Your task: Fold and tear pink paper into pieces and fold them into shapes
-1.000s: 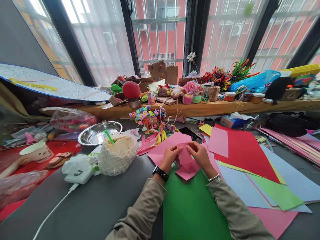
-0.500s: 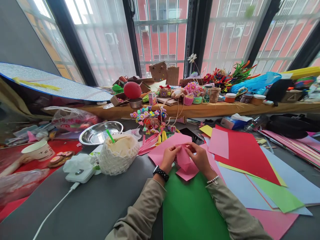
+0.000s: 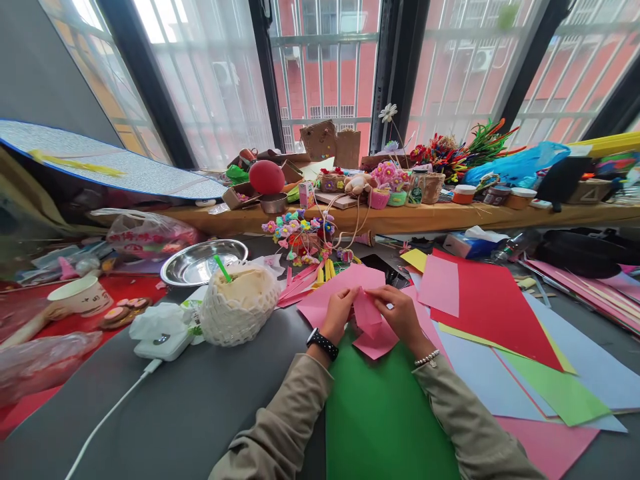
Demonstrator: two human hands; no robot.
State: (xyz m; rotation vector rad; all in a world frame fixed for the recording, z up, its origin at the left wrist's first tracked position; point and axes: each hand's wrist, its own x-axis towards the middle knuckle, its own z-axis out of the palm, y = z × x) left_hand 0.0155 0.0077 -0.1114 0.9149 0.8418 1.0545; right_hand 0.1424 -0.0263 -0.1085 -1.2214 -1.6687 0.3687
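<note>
Between my hands is a folded piece of pink paper [image 3: 367,316], held up by its top edge. My left hand [image 3: 340,313] pinches its upper left side, thumb and fingers together. At the upper right, my right hand [image 3: 399,313] pinches the same paper near the tip. Below it a pink sheet [image 3: 376,343] lies on a green sheet [image 3: 385,413]. Behind my left hand spreads another large pink sheet [image 3: 320,303]. A dark watch sits on my left wrist and a beaded bracelet on my right.
Red card [image 3: 485,310] and coloured sheets lie right. Left are a netted coconut [image 3: 240,307] with a green straw, a metal plate [image 3: 180,270], a white charger [image 3: 163,341] and a paper cup [image 3: 83,295]. Colourful craft flowers [image 3: 300,233] stand behind; a cluttered ledge [image 3: 215,219] runs along the windows.
My right hand's fingers have shifted slightly at the top of the folded pink paper, and its tip shows more between the hands. The view has moved a little.
</note>
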